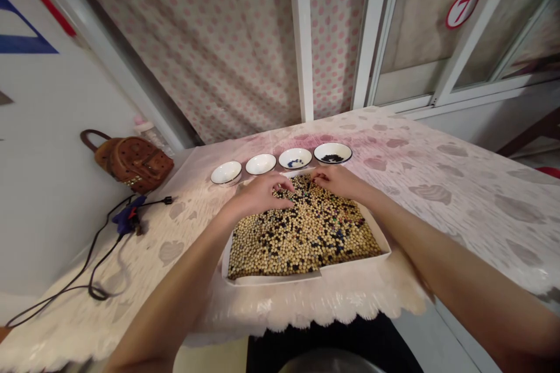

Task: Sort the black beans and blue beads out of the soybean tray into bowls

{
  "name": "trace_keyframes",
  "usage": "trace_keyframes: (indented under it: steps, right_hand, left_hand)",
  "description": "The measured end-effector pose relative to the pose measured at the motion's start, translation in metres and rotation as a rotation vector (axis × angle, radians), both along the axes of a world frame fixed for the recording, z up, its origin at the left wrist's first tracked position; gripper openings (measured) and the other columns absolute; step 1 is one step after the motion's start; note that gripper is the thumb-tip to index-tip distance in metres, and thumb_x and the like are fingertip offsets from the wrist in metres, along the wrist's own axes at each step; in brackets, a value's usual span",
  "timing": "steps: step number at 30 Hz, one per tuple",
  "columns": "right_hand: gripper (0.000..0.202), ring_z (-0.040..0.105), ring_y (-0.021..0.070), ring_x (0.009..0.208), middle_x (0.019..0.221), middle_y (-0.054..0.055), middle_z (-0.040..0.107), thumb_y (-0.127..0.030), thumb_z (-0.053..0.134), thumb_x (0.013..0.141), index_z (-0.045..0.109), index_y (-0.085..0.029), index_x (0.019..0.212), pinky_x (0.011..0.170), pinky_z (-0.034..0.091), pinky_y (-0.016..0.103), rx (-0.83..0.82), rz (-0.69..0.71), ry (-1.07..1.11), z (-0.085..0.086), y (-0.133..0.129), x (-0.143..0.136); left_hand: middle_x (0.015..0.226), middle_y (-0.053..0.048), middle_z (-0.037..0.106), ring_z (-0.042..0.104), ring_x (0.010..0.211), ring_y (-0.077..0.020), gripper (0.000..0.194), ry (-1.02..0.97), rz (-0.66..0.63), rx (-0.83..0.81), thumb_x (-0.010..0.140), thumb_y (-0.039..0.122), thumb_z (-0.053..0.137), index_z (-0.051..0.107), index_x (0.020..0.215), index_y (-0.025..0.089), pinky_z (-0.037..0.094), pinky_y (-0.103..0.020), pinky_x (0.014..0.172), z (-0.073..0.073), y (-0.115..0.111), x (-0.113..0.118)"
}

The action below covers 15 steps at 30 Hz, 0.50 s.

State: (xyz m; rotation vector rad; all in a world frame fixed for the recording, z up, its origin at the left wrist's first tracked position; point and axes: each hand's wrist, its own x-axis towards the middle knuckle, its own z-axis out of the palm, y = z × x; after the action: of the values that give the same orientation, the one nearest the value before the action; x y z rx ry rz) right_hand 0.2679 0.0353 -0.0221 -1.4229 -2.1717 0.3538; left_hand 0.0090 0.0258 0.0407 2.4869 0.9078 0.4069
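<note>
A white shallow box [280, 280] holds a layer of small round beads [301, 233], mostly tan, with black, blue and a few other coloured ones mixed in. Over the box's far left part is my left hand [265, 192], thumb and fingers apart above the beads. My right hand [335, 180] rests at the far edge of the box with its fingers curled together; anything between them is too small to make out. Just beyond stand white dark-rimmed bowls: one with black beads [331, 158], another with a few blue ones [296, 162].
To the left of these bowls are two more white bowls, a middle one [261, 164] and an end one [226, 173]. A brown backpack-shaped bag [140, 163], a clear bottle [153, 135] and a blue glue gun [128, 217] with a black cord lie along the left wall. A patterned cloth [437, 198] covers the table.
</note>
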Motion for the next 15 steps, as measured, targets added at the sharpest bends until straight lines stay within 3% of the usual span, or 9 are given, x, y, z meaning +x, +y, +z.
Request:
trace_keyframes:
  steps: [2,5,8,12,15]
  right_hand:
    - [0.023,0.062,0.0180,0.073,0.085,0.008,0.072,-0.018,0.052,0.085,0.072,-0.016,0.095,0.068,0.043,0.031,-0.014,-0.008,-0.007,0.001,0.000,0.000]
    - [0.023,0.062,0.0180,0.072,0.085,0.008,0.072,-0.020,0.052,0.086,0.072,-0.015,0.096,0.068,0.043,0.030,-0.025,-0.015,-0.007,0.001,0.000,0.000]
    - [0.023,0.062,0.0176,0.072,0.085,0.008,0.072,-0.021,0.052,0.086,0.072,-0.015,0.097,0.067,0.043,0.029,-0.014,-0.009,-0.001,0.000,0.001,0.001]
    - [0.024,0.060,0.0166,0.069,0.083,0.007,0.071,-0.022,0.052,0.087,0.072,-0.015,0.097,0.065,0.041,0.028,-0.016,0.009,-0.019,-0.001,0.001,0.003]
    - [0.024,0.059,0.0156,0.066,0.080,0.006,0.071,-0.022,0.052,0.086,0.072,-0.015,0.097,0.064,0.040,0.027,0.000,-0.001,-0.011,0.000,0.001,0.002]
  left_hand:
    - [0.121,-0.005,0.061,0.054,0.116,-0.0239,0.037,0.056,-0.130,-0.029,0.074,0.041,0.080,0.069,0.107,0.028,0.042,-0.038,0.101,0.001,-0.023,-0.007]
    - [0.135,-0.005,0.050,0.044,0.129,-0.0280,0.042,0.127,-0.154,-0.034,0.070,0.043,0.083,0.069,0.108,0.031,0.038,-0.043,0.108,-0.004,-0.038,-0.009]
    - [0.135,-0.004,0.048,0.043,0.130,-0.0278,0.032,0.115,-0.102,0.028,0.072,0.035,0.082,0.070,0.101,0.029,0.038,-0.044,0.109,-0.015,-0.033,-0.010]
    - [0.122,-0.004,0.055,0.050,0.120,-0.0242,0.011,0.027,0.013,0.181,0.081,0.026,0.073,0.071,0.092,0.026,0.039,-0.043,0.107,-0.030,-0.013,-0.021]
    - [0.112,-0.005,0.060,0.054,0.113,-0.0231,0.006,-0.024,0.091,0.242,0.084,0.024,0.069,0.071,0.089,0.024,0.040,-0.044,0.104,-0.034,-0.005,-0.031]
